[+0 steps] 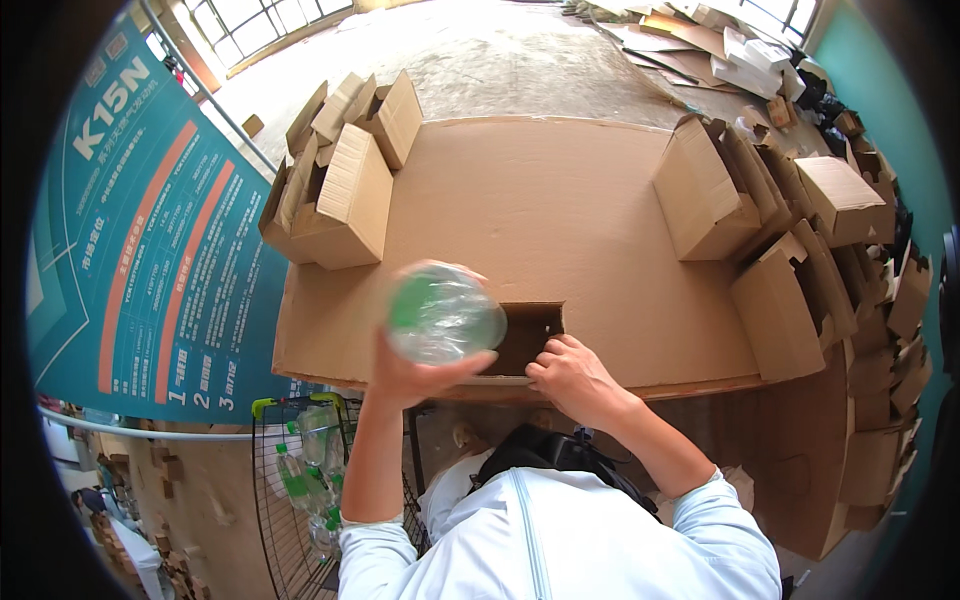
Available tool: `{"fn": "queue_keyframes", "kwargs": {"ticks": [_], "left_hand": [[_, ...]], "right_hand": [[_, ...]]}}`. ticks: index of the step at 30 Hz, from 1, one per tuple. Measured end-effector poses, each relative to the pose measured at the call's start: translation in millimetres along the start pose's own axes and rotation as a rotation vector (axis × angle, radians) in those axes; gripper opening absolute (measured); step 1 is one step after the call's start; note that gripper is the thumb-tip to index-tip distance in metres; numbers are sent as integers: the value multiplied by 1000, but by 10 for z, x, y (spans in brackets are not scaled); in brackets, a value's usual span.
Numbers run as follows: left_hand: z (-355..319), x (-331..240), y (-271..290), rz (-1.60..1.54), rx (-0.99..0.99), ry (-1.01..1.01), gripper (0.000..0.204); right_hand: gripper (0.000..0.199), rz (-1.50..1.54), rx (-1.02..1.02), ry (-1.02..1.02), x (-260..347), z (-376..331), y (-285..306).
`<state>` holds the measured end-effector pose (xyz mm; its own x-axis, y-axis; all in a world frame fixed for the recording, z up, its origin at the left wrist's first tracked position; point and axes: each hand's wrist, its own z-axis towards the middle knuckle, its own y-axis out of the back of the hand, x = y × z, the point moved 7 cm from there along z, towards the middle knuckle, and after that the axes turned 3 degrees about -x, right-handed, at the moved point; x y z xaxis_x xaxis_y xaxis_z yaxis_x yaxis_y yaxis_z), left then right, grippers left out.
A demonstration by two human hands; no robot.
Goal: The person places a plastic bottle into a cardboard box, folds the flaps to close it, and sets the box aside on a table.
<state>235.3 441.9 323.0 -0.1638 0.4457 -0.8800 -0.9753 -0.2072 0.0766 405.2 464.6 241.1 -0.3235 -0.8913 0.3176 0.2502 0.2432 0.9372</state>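
Note:
My left hand (440,375) is wrapped round a clear plastic bottle with green on its side (440,310), held up over the front of the cardboard-covered table. Motion smears both the bottle and the fingers. Just right of it, at the table's front edge, is a dark rectangular opening that looks like an open cardboard box (530,325). The bottle covers part of its left side. My right hand (575,380) has its fingers curled and pinched on the box's near right rim. The inside of the box is in shadow.
Open cardboard boxes stand at the table's left (345,190) and right (705,190). More cartons (890,380) pile up beyond the right side. Below left, a wire cart (265,480) holds several green-capped bottles (300,480). A teal banner (140,250) stands left of the table.

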Motion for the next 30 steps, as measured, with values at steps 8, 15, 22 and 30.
{"fn": "queue_keyframes", "kwargs": {"ticks": [8,15,22,30], "left_hand": [[-46,673,-484,492,769,437,68],[-230,1253,-438,424,1082,742,85],[-638,2366,-776,1045,1019,462,36],[-181,992,-525,766,856,391,28]], "right_hand": [[10,42,-220,55,-78,-95,4],[8,83,-252,157,-54,-87,0],[6,100,-258,203,28,-3,-49],[47,161,-377,24,-43,23,78]]}}
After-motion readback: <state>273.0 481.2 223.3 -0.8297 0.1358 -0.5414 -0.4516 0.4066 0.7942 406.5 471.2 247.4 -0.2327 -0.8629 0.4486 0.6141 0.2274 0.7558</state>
